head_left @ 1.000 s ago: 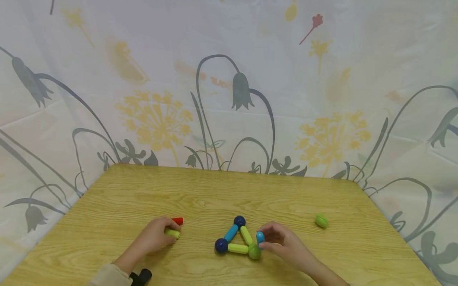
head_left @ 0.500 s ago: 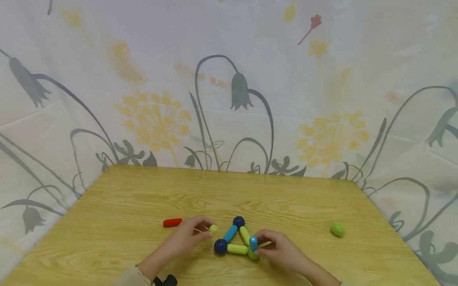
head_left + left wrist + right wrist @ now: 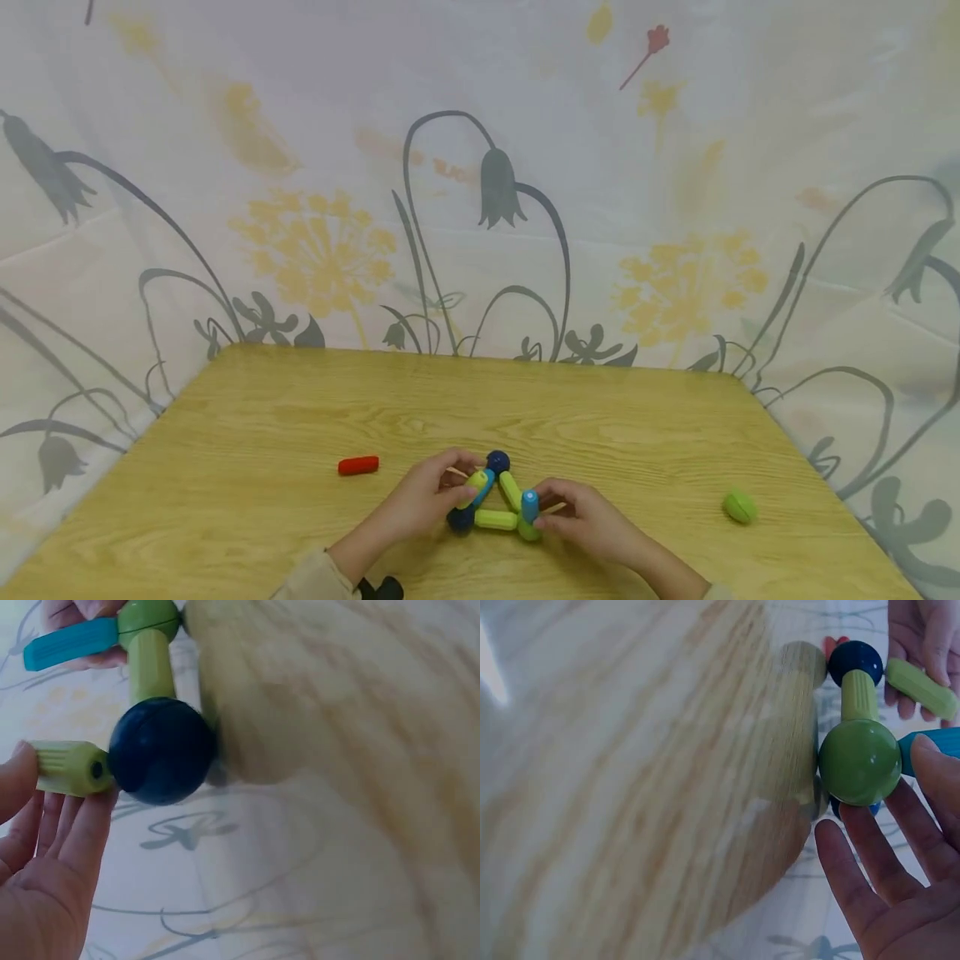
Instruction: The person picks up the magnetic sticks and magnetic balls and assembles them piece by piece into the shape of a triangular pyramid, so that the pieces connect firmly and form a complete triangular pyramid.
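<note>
A triangle of toy rods and balls lies flat on the table: a dark blue ball (image 3: 498, 462) at the back, another dark blue ball (image 3: 161, 750) at front left, a green ball (image 3: 860, 761) at front right. My left hand (image 3: 423, 500) pinches a yellow-green rod (image 3: 64, 766) between thumb and fingers, its lower end right at the front-left ball. With thumb and fingers, my right hand (image 3: 592, 521) holds a blue rod (image 3: 530, 504) upright on the green ball. Yellow-green rods (image 3: 497, 520) and a blue rod form the triangle's sides.
On the wooden table (image 3: 300, 400), a red rod (image 3: 358, 465) lies to the left. A loose green ball (image 3: 740, 506) is at the right. Something black (image 3: 386, 588) shows by the left sleeve. A flower-printed curtain (image 3: 450, 250) stands behind the table.
My left hand has brought the yellow-green rod rightward from beside the red rod to the triangle. My right hand has set the blue rod on the green ball. The loose green ball has rolled rightward.
</note>
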`<state>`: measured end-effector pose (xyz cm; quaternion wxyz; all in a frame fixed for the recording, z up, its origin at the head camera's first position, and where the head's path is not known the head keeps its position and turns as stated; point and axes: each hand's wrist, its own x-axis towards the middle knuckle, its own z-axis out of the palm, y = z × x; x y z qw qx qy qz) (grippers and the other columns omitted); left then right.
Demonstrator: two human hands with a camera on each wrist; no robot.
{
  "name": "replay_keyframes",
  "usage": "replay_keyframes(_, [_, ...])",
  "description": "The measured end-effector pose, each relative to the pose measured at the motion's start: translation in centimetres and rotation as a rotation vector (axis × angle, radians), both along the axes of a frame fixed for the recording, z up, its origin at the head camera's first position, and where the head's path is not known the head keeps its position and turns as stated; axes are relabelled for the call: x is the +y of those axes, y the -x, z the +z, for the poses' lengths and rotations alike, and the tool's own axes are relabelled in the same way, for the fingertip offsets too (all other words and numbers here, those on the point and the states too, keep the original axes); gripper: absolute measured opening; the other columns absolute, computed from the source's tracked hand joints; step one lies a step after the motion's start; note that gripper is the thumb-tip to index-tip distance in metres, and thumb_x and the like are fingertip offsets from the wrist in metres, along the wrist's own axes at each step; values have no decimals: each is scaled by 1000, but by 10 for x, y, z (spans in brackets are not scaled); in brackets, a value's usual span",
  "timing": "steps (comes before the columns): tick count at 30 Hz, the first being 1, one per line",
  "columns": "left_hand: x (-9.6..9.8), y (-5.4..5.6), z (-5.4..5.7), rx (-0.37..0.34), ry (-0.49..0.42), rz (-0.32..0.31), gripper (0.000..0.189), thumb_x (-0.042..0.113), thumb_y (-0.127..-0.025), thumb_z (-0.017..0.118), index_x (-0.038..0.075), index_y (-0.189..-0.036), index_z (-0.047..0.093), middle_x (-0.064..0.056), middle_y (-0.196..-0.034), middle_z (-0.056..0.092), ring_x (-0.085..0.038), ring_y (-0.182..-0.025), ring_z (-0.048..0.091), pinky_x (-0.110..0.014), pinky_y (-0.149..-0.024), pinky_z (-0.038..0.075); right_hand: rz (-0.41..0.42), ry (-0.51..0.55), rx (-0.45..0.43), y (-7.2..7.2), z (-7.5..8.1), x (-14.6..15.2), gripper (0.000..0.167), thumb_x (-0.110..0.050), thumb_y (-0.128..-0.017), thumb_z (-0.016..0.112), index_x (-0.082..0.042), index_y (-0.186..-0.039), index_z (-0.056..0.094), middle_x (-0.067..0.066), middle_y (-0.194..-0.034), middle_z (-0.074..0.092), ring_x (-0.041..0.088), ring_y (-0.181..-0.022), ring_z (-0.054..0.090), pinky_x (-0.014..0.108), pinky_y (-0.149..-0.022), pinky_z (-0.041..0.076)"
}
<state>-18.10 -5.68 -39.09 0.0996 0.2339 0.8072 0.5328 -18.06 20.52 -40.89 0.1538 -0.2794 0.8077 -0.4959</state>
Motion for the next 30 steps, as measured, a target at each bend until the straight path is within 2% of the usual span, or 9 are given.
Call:
replay_keyframes(6, [4,2,-4,-48,-12,-43,23,8,-92,59,7,-115,58,-7,-115,56,-29,-104,57,-33,-81,50,12,11,35,-1,-1,1,21,-13,-91,61,-3,-109,60,8,-108,60,22,-102,59,25,-80,49])
replay_keyframes(12, [-7,7,-7,11,32,-20,27,16,-90,63,8,-116,61,-4,-112,60,-25,-103,56,-36,-84,48,10,19,38,-2,-2,3,21,-14,-91,62,-4,-109,60,8,-108,60,20,-102,59,26,-81,49])
replay_keyframes(14, [-17,11,-8,55,71,31,28,15,-88,66,9,-114,62,-3,-110,61,-25,-102,55,-36,-83,47,11,23,34,-2,-2,3,22,-13,-90,62,-3,-110,60,9,-109,60,19,-102,59,25,-81,49])
replay_keyframes(17, [-37,18,-8,139,147,146,26,10,-85,68,9,-111,65,-4,-106,61,-27,-100,54,-39,-81,45,18,30,42,-3,0,4,23,-9,-90,62,-2,-111,60,11,-109,60,20,-102,59,26,-82,49])
replay_keyframes(18, [-44,20,-8,158,171,185,27,8,-84,69,8,-110,65,-4,-106,61,-28,-95,54,-40,-78,45,20,31,46,-3,0,4,23,-9,-89,62,-1,-111,60,12,-110,60,20,-102,59,26,-82,49])
replay_keyframes(20, [-58,23,-8,168,210,251,29,6,-82,70,8,-110,66,-4,-108,61,-31,-99,53,-43,-80,46,19,30,42,-4,1,5,25,-7,-88,64,0,-112,60,13,-110,60,21,-102,59,26,-83,49])
replay_keyframes(25, [-82,26,-6,89,255,283,31,1,-82,68,4,-113,65,-10,-115,59,-38,-111,50,-48,-87,45,3,7,23,-2,0,5,27,-8,-85,68,-1,-110,61,12,-109,60,19,-97,60,26,-81,49])
replay_keyframes(27, [-85,27,-6,60,278,262,29,-1,-82,68,1,-111,65,-12,-112,61,-37,-107,53,-46,-85,46,8,-3,33,0,-2,5,25,-8,-84,69,-2,-107,62,11,-107,61,18,-95,61,26,-80,50])
replay_keyframes(30, [-87,28,-6,26,320,266,25,-5,-80,68,0,-105,67,-9,-105,63,-31,-98,57,-43,-82,47,19,-17,44,3,-4,5,22,-9,-85,68,-4,-105,63,9,-105,62,17,-94,61,26,-80,50])
